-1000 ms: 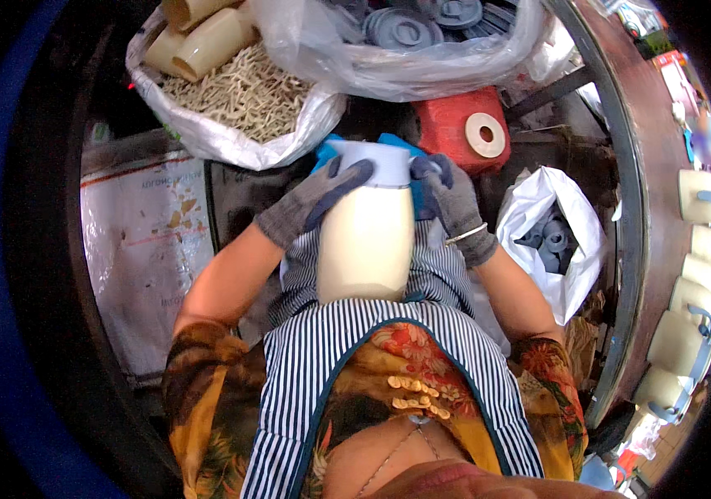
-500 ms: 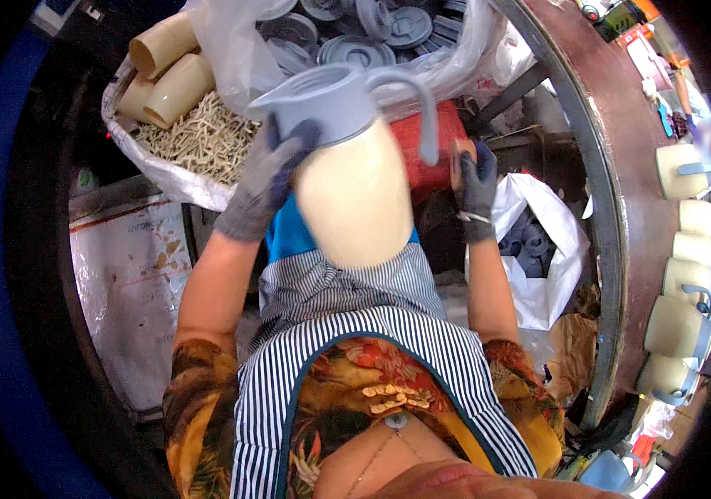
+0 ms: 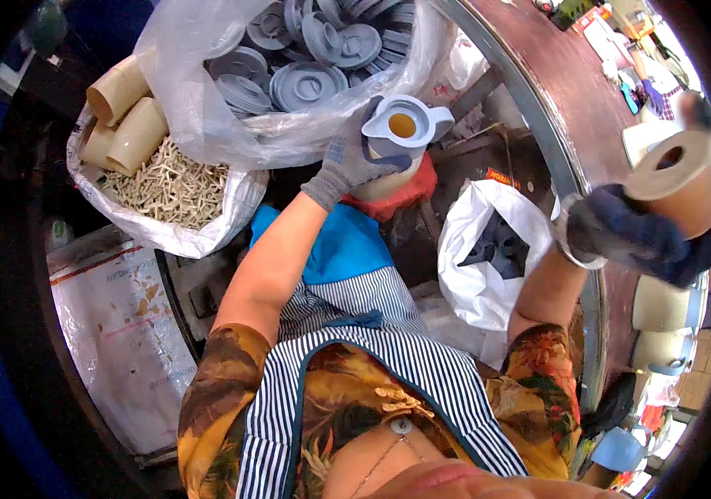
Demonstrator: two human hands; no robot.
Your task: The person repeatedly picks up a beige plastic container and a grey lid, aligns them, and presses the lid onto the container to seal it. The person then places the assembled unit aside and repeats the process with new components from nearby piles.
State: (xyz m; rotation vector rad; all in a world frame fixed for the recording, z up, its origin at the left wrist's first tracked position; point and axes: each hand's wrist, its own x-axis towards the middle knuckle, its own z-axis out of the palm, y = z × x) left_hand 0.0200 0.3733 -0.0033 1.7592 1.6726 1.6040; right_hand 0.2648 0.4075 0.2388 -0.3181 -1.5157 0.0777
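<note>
My left hand [image 3: 359, 162], in a grey and dark glove, is wrapped round the upper body of a jug [image 3: 388, 141]. The jug has a grey-blue collar and spout, and its round mouth faces up. Below it is a red pad [image 3: 401, 200]; whether the jug's base touches it is hidden. Off to the right, my gloved right hand [image 3: 634, 237] grips a wide brown roll with a hole through its middle, like a tape roll [image 3: 692, 195]. It is held at the brown table, near the pale jugs.
A clear plastic bag [image 3: 189, 91] holds grey lids [image 3: 309, 87]. Left of it, a white sack [image 3: 247, 204] contains small beige pegs [image 3: 172, 187] and cream cylinders [image 3: 135, 137]. A white bag [image 3: 476, 287] of grey parts stands beside the table [image 3: 530, 66]. More cream jugs [image 3: 659, 308] line the table.
The jug has gone from tilted above my lap to upright over the red pad, still in my left hand. My right hand has swung right to the table with the roll. The view has shifted.
</note>
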